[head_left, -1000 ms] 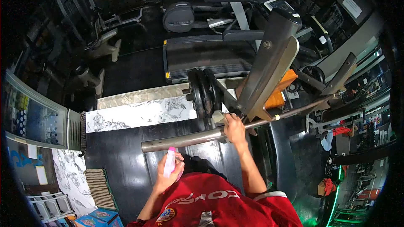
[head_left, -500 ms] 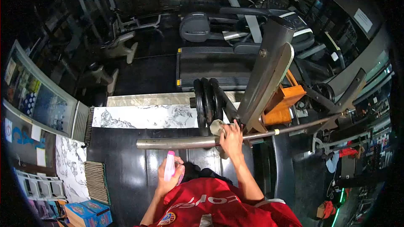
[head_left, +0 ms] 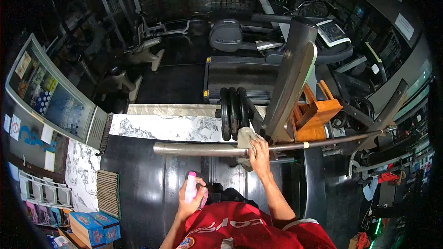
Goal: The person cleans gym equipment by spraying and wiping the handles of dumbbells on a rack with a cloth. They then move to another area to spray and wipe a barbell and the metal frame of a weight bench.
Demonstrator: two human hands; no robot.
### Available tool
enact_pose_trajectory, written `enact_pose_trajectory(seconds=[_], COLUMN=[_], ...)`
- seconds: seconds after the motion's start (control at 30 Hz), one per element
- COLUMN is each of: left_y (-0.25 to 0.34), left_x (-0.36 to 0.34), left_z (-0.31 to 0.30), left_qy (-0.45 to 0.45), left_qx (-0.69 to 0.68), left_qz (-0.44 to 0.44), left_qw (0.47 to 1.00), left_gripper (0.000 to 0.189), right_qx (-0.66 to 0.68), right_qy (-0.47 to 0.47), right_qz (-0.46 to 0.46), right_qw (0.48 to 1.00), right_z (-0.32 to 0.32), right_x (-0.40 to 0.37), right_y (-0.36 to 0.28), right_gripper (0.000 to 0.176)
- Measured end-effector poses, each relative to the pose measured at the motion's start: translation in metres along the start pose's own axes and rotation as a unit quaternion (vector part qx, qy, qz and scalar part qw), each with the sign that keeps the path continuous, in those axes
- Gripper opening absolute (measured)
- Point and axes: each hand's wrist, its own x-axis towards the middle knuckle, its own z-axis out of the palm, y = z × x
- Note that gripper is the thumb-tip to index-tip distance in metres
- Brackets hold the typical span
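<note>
My left hand (head_left: 192, 198) is wrapped round a white and pink spray bottle (head_left: 190, 187), held upright in front of the red shirt. A beige cloth (head_left: 247, 138) lies over the metal barbell (head_left: 198, 149), and my right hand (head_left: 260, 157) presses it against the bar with curled fingers. Part of the cloth hangs below the bar. Black weight plates (head_left: 234, 113) stand just behind the cloth, beside a thick grey upright post (head_left: 290, 74).
A treadmill (head_left: 240, 76) stands beyond the marble strip (head_left: 161, 127). At the left are a glass-door fridge (head_left: 57, 94), a striped mat (head_left: 108, 193) and blue boxes (head_left: 94, 228). A wooden box (head_left: 314, 117) sits right of the post.
The whole view has shifted slightly, with most things now a little farther right. My right hand and the cloth remain at the bar; my left hand still holds the bottle.
</note>
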Motion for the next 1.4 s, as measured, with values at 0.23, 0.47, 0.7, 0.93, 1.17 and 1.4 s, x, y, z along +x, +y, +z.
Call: enact_pose_trajectory(seconds=[0.23,0.47,0.7,0.93,1.17,1.4], left_y=[-0.008,-0.004,-0.017,-0.015,-0.020,-0.020], left_x=[-0.012,-0.020,-0.026,-0.025,-0.016,-0.008], left_z=[-0.011,-0.004,-0.007,-0.012,-0.015,-0.017], left_qy=[0.007,0.001,-0.007,0.004,0.023,0.027], left_qx=[0.047,0.050,0.046,0.034,0.043,0.038], left_qz=[0.026,0.018,0.025,0.013,0.021,0.032], left_qw=[0.999,0.999,0.999,0.999,0.999,0.998], left_gripper=[0.022,0.023,0.024,0.023,0.023,0.021], right_qx=[-0.056,-0.050,-0.021,-0.013,-0.022,0.262], right_qy=[-0.006,-0.300,-0.251,-0.083,-0.117,-0.023], right_qz=[0.030,0.276,0.232,0.019,-0.059,0.213], right_qw=[0.998,0.912,0.940,0.996,0.991,0.941], right_z=[-0.001,-0.001,0.010,0.005,-0.028,-0.045], right_x=[0.002,0.072,0.063,0.038,0.002,0.034], right_y=[-0.004,-0.008,0.019,0.006,-0.037,-0.057], right_gripper=[0.028,0.037,0.048,0.017,0.017,0.025])
